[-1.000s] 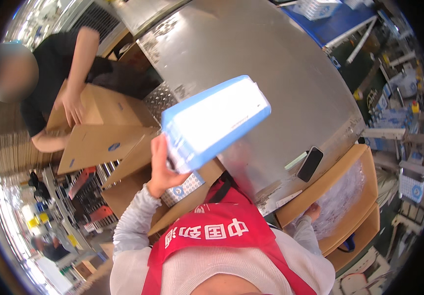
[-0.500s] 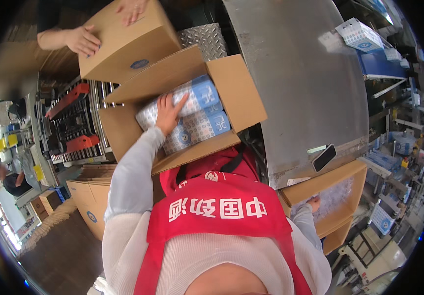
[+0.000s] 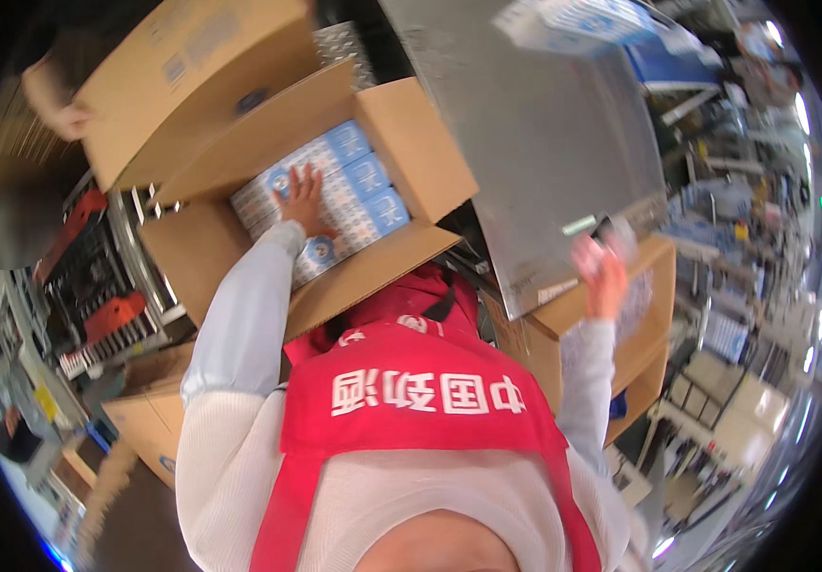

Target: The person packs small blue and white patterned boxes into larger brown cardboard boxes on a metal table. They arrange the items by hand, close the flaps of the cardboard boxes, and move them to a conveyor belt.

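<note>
My left hand (image 3: 304, 202) lies with fingers spread on white-and-blue patterned packs (image 3: 373, 181), which sit side by side inside an open cardboard carton (image 3: 421, 153). The carton's flaps stand outward. Over the near edge of the metal table, my right hand (image 3: 606, 284) is raised with its fingers closed around a clear plastic piece (image 3: 623, 240), blurred by motion, so its exact kind cannot be made out. Just below that hand stands a cardboard box (image 3: 657, 286) with clear plastic pieces (image 3: 635, 305) in it.
A co-worker's hand (image 3: 70, 121) touches another large carton (image 3: 192, 67) beyond mine. The metal table (image 3: 525, 143) holds a small pale green object (image 3: 579, 225) and, at its far end, blurred white-and-blue packs (image 3: 573, 24). Rollers (image 3: 149, 238) run at left, near stacked flat cardboard (image 3: 154, 419).
My right hand has come up out of the box with a clear plastic piece. Under my left hand, the raised pack now lies level with the others. The co-worker's carton has turned.
</note>
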The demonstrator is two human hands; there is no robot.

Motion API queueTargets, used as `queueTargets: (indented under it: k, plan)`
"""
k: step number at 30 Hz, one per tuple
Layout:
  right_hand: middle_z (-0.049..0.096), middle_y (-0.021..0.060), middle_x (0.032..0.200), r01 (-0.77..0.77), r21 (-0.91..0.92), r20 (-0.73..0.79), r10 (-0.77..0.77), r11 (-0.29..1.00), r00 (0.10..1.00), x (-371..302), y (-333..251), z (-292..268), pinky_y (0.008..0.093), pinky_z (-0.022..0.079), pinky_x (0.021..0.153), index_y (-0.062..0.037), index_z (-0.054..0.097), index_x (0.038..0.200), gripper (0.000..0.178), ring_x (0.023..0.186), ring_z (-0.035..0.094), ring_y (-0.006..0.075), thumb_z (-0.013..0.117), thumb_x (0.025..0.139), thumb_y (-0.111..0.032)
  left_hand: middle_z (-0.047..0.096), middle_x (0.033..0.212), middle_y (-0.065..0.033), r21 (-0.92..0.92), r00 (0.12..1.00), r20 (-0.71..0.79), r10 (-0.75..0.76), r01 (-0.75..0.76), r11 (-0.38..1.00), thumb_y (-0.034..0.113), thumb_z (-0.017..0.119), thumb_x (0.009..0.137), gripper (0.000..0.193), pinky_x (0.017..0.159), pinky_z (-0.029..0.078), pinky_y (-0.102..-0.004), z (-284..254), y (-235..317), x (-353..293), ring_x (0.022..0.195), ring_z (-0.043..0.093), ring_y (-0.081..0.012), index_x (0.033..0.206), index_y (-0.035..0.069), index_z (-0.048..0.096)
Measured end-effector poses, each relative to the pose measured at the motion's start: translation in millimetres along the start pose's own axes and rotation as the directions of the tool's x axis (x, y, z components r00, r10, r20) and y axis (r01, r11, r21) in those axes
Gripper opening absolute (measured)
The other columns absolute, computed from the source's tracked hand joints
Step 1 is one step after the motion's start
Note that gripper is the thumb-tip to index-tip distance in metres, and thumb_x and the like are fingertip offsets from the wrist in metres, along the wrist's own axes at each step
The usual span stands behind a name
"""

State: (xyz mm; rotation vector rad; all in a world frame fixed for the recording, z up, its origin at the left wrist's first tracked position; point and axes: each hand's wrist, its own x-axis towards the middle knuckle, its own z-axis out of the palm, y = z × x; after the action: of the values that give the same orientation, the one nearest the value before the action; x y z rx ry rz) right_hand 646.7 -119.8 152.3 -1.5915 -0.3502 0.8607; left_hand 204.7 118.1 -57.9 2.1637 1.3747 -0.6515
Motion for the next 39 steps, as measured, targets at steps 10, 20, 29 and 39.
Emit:
queueTargets:
  k: [10, 20, 29, 39]
  plan:
    - [0.047, 0.0255, 0.137, -0.61, -0.198, 0.856, 0.439, 0.768, 0.275, 30, 31, 251, 0.0518, 0.043, 0.103, -0.0073, 0.027, 0.149, 0.054, 0.126, 0.048, 0.0368, 0.047, 0.102, -0.024, -0.01, 0.161, -0.0043, -0.278, 0.969, -0.246, 0.032, -0.103, 0.955, 0.048, 0.084, 0.061, 0.126, 0.104, 0.016, -0.0754, 99, -61, -45, 0.145, -0.009, -0.0422, 0.155, 0.023, 0.004]
    - [0.049, 0.0115, 0.139, -0.151, -0.62, 0.721, 0.635, 0.77, 0.277, 15, 107, 225, 0.035, 0.04, 0.105, -0.0047, 0.035, 0.146, 0.054, 0.127, 0.049, 0.0226, 0.049, 0.101, -0.031, -0.013, 0.16, -0.0138, 0.068, 0.989, 0.102, -0.108, 0.102, 0.993, 0.051, 0.081, 0.063, 0.125, 0.107, 0.02, -0.0683, 63, -21, -77, 0.143, -0.008, -0.0486, 0.155, 0.019, 0.002]
    - [0.061, 0.0116, 0.123, -0.046, -0.325, 0.787, 0.297, 0.945, 0.54, 113, 82, 172, 0.031, 0.048, 0.095, 0.0012, 0.051, 0.131, 0.038, 0.11, 0.061, 0.0194, 0.055, 0.098, -0.017, -0.006, 0.158, -0.0258, 0.197, 0.964, 0.264, 0.042, -0.096, 0.976, 0.051, 0.077, 0.068, 0.091, 0.11, 0.016, -0.065, 58, -19, -74, 0.139, 0.01, -0.0575, 0.145, 0.05, 0.029]
    - [0.027, 0.0096, 0.154, 0.536, -0.767, 0.642, -0.397, -0.353, 0.657, 502, -127, 189, 0.0543, 0.023, 0.113, -0.0227, 0.017, 0.152, 0.109, 0.141, 0.025, 0.0356, 0.084, 0.066, -0.025, 0.064, 0.087, -0.0131, -0.229, 0.776, -0.592, 0.217, -0.42, 0.878, 0.006, 0.066, 0.082, 0.019, 0.071, 0.052, -0.0384, -151, 185, -45, 0.082, 0.063, -0.0313, 0.1, 0.004, 0.066]
